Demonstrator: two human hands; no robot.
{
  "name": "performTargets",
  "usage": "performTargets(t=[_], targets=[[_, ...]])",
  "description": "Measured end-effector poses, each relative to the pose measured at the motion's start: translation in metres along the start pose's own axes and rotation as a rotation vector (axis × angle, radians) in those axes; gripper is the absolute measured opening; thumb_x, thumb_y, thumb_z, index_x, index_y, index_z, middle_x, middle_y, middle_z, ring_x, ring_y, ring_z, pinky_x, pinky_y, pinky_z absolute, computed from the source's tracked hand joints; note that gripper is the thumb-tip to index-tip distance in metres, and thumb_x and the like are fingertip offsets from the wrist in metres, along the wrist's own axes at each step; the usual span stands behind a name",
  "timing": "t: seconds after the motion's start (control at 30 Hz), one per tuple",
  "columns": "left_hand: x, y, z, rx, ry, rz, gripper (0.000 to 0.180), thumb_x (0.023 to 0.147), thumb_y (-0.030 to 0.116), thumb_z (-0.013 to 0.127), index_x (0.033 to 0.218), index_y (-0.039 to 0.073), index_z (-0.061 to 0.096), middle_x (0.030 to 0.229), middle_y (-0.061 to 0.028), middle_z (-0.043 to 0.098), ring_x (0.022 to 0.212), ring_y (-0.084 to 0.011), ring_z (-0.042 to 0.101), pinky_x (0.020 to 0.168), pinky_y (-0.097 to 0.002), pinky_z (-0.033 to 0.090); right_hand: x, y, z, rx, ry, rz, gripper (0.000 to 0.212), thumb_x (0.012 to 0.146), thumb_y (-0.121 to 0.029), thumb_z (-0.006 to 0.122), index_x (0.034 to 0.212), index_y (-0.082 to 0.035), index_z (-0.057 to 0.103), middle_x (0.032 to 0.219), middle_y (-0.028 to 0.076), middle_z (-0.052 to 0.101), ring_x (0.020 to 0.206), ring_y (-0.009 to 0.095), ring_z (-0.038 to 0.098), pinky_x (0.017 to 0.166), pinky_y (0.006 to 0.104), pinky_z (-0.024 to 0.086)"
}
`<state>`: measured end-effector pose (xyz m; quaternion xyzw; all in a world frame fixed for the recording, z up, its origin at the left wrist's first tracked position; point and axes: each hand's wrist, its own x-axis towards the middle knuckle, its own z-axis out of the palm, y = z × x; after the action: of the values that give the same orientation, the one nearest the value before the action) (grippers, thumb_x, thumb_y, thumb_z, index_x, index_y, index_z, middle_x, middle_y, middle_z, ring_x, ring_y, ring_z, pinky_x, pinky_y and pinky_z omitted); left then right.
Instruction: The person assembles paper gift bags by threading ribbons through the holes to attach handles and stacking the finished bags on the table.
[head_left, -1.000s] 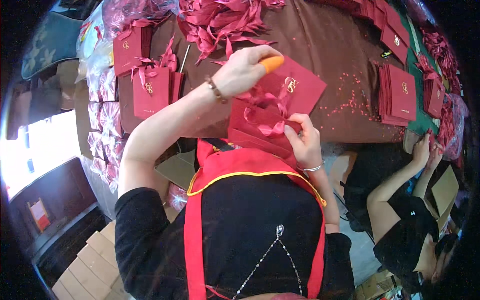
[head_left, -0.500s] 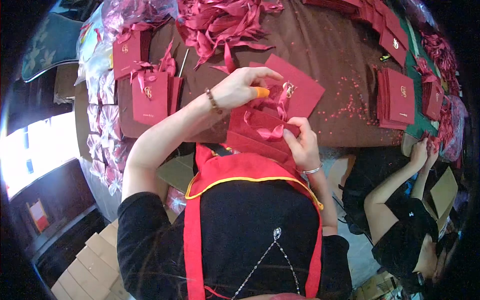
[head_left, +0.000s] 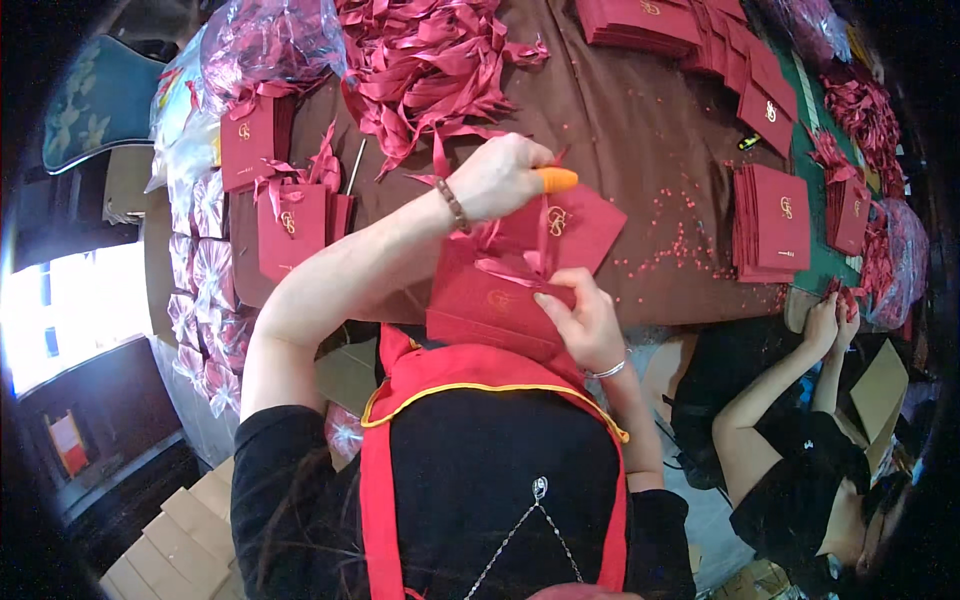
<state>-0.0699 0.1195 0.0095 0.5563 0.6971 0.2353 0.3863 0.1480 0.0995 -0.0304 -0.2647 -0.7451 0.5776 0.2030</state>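
Note:
A dark red paper gift bag (head_left: 480, 305) with a gold emblem lies at the table's near edge, in front of my apron. From its top a red ribbon (head_left: 543, 235) runs up to my left hand (head_left: 505, 178), whose fingers are closed on it; one finger wears an orange cover. Lower down, my right hand (head_left: 590, 318) pinches the bag's upper edge beside the ribbon's loop, thumb on the near side. Another flat red bag (head_left: 590, 225) lies beyond, partly covered by the first bag and my left hand.
Loose red ribbons (head_left: 425, 80) are heaped at the far side. Finished-looking bags with bows (head_left: 292, 225) stand at left; stacked red bags (head_left: 775, 225) lie at right. Red bits (head_left: 690, 240) dot the brown tablecloth (head_left: 640, 130). At far right, another person's hands (head_left: 832, 320) handle something red.
My left hand has drawn up and slightly right, pulling the ribbon straighter. My right hand stays at the bag's edge, and the bag's front now faces up more. The whole view has shifted slightly.

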Motion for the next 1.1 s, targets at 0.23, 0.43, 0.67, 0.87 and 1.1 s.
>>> performTargets(t=[0.23,0.43,0.67,0.87,1.1], targets=[[0.004,-0.005,-0.030,-0.628,0.089,0.114,0.050,0.091,0.022,0.055,0.132,0.000,0.038,0.111,-0.0089,0.057,0.093,-0.0116,0.056,0.080,-0.0261,0.046,0.006,0.039,-0.006,0.421,0.239,0.060,0.033,0.081,-0.002,0.064,0.108,-0.004,0.046,0.100,0.006,0.050,0.093,0.010,0.050,0.079,0.0236,0.042],[-0.052,-0.033,-0.011,-0.754,0.086,0.104,0.045,0.089,0.018,0.057,0.127,-0.001,0.044,0.116,-0.0074,0.054,0.105,-0.0145,0.051,0.092,-0.0267,0.039,0.028,0.028,-0.018,0.714,0.414,0.128,0.043,0.079,0.005,0.063,0.114,-0.003,0.038,0.109,0.008,0.046,0.103,0.015,0.047,0.092,0.0288,0.039],[-0.073,-0.026,0.011,-0.698,0.028,-0.114,0.036,0.089,0.007,0.056,0.123,0.000,0.048,0.109,-0.0023,0.058,0.098,-0.0090,0.052,0.086,-0.0251,0.042,0.046,0.027,-0.034,0.665,0.242,0.269,0.032,0.076,0.001,0.068,0.101,-0.002,0.049,0.096,0.006,0.059,0.088,0.011,0.056,0.078,0.0246,0.047],[-0.096,-0.012,0.008,-0.932,-0.162,0.031,0.068,0.084,0.008,0.062,0.140,-0.001,0.024,0.140,-0.0087,0.035,0.126,-0.0144,0.034,0.104,-0.0305,0.028,0.050,0.034,-0.034,0.846,0.221,0.275,0.038,0.075,0.010,0.062,0.108,-0.003,0.049,0.103,0.007,0.058,0.095,0.014,0.056,0.086,0.0279,0.045],[-0.196,-0.036,-0.010,-0.450,0.358,-0.185,0.060,0.083,0.009,0.063,0.135,-0.003,0.036,0.136,-0.0124,0.042,0.127,-0.0189,0.036,0.105,-0.0307,0.027,0.073,0.012,-0.002,0.788,-0.221,0.260,0.033,0.089,-0.005,0.052,0.119,-0.005,0.038,0.103,0.011,0.055,0.086,0.018,0.059,0.074,0.0298,0.051]])
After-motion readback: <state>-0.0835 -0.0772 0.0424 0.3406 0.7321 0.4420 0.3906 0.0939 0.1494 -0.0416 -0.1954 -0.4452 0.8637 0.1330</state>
